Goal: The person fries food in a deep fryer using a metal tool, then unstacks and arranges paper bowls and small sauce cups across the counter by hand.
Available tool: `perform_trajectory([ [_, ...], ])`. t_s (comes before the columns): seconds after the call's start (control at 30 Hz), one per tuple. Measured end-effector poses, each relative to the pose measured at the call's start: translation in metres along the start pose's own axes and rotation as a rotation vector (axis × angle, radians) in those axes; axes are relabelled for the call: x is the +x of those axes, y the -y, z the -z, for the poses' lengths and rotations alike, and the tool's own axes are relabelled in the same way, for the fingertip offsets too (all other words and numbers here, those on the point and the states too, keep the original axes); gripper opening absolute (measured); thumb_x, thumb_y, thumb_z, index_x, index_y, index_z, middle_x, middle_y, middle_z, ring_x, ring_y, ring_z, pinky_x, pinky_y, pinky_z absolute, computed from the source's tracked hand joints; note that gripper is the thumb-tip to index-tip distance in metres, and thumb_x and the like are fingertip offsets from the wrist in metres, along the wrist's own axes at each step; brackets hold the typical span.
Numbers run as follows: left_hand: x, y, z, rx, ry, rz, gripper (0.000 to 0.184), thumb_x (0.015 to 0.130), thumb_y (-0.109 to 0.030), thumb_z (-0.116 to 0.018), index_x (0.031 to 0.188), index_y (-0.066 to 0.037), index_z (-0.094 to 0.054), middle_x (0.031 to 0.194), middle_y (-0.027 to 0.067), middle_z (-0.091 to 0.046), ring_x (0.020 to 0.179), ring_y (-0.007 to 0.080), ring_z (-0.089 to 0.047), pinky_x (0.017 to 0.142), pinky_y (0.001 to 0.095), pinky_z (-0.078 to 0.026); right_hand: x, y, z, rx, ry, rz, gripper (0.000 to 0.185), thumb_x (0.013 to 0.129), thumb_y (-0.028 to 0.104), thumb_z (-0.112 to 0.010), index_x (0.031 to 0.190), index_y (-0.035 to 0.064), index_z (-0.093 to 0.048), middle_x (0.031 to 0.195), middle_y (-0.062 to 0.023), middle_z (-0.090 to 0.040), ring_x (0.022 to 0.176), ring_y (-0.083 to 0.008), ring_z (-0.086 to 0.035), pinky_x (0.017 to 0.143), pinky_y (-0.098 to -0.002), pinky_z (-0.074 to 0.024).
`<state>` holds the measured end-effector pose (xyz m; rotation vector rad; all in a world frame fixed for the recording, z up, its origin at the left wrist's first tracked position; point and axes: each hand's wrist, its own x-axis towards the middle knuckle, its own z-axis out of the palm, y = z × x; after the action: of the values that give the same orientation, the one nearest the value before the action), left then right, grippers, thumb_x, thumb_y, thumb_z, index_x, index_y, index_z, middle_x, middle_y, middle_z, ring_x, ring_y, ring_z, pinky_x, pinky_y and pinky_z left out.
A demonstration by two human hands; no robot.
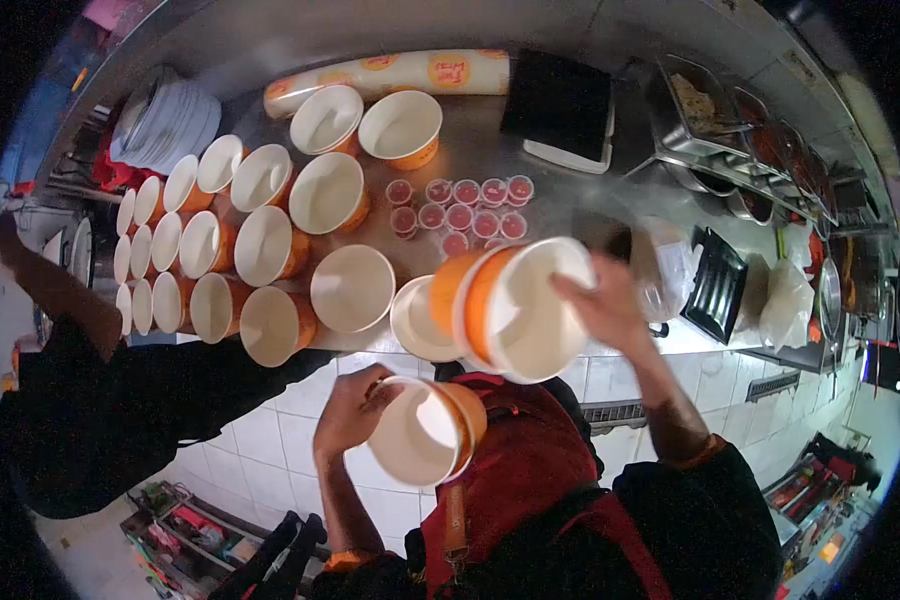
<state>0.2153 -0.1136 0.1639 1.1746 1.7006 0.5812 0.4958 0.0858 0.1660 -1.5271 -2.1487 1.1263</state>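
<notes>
My left hand (348, 412) grips the rim of a small nested stack of orange and white paper tubs (417, 435), held in front of the counter's edge with the mouth up. My right hand (607, 305) holds a larger nested stack of tubs (538, 310) by the rim, fingers inside the top tub, tilted over the counter's front edge. Beside that stack, partly hidden by it, is another white tub (422, 320). Rows of open tubs (353, 288) cover the left side of the counter. Small lidded cups of red sauce (459, 217) sit behind my right hand's stack.
A long wrap roll (390, 80) lies along the back wall. At back left are stacked white lids (175, 125). A black flat item (558, 105), metal food trays (700, 100) and a black tray (715, 273) stand to the right. Another person's arm (55, 280) reaches in at left.
</notes>
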Motion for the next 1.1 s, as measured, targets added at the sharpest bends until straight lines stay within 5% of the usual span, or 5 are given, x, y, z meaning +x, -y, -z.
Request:
perform_trajectory([
  [0.5,0.092,-0.109,0.009,0.154,-0.511,-0.489,0.015,0.079,-0.009,-0.063,0.082,0.005,-0.059,0.071,0.0189,-0.057,0.063,0.0297,-0.054,0.06,0.0356,-0.041,0.086,-0.097,0.062,-0.275,0.064,0.045,0.043,0.079,0.035,-0.066,0.11,0.0056,-0.061,0.105,-0.0204,-0.063,0.101,-0.0376,-0.059,0.088,-0.0459,-0.0467],
  [0.63,0.125,-0.164,0.015,0.339,-0.513,-0.349,0.018,0.08,-0.013,-0.063,0.088,0.004,-0.062,0.074,0.0211,-0.06,0.065,0.0336,-0.056,0.064,0.0379,-0.043,0.068,-0.102,0.065,-0.354,-0.347,0.322,0.042,0.08,0.025,-0.067,0.113,0.001,-0.058,0.101,-0.0153,-0.065,0.089,-0.0307,-0.064,0.078,-0.0372,-0.0505],
  [0.83,0.266,-0.192,-0.006,0.347,-0.716,-0.645,0.018,0.08,-0.012,-0.062,0.088,0.004,-0.064,0.082,0.0251,-0.062,0.077,0.04,-0.06,0.07,0.0437,-0.046,0.052,-0.048,0.087,0.847,-0.113,-0.028,0.039,0.099,0.033,-0.041,0.117,0.0008,-0.054,0.094,-0.0097,-0.063,0.075,-0.0159,-0.063,0.065,-0.0266,-0.0513],
  [0.97,0.284,-0.199,0.001,0.217,-0.811,-0.591,0.018,0.079,-0.013,-0.062,0.083,0.005,-0.063,0.08,0.0253,-0.062,0.078,0.0411,-0.06,0.071,0.044,-0.046,0.106,-0.113,0.075,0.457,-0.226,0.167,0.037,0.089,0.028,-0.06,0.11,-0.0016,-0.054,0.096,-0.0134,-0.062,0.077,-0.0176,-0.063,0.061,-0.0301,-0.0522],
  [1.1,0.245,-0.175,0.024,0.218,-0.799,-0.513,0.019,0.081,-0.011,-0.063,0.09,0.005,-0.064,0.078,0.0196,-0.066,0.069,0.0227,-0.063,0.065,0.0362,-0.047,0.171,-0.122,0.05,0.795,-0.134,-0.464,0.029,0.084,0.018,-0.064,0.105,-0.001,-0.055,0.093,-0.0138,-0.062,0.076,-0.0232,-0.064,0.063,-0.0358,-0.0559],
])
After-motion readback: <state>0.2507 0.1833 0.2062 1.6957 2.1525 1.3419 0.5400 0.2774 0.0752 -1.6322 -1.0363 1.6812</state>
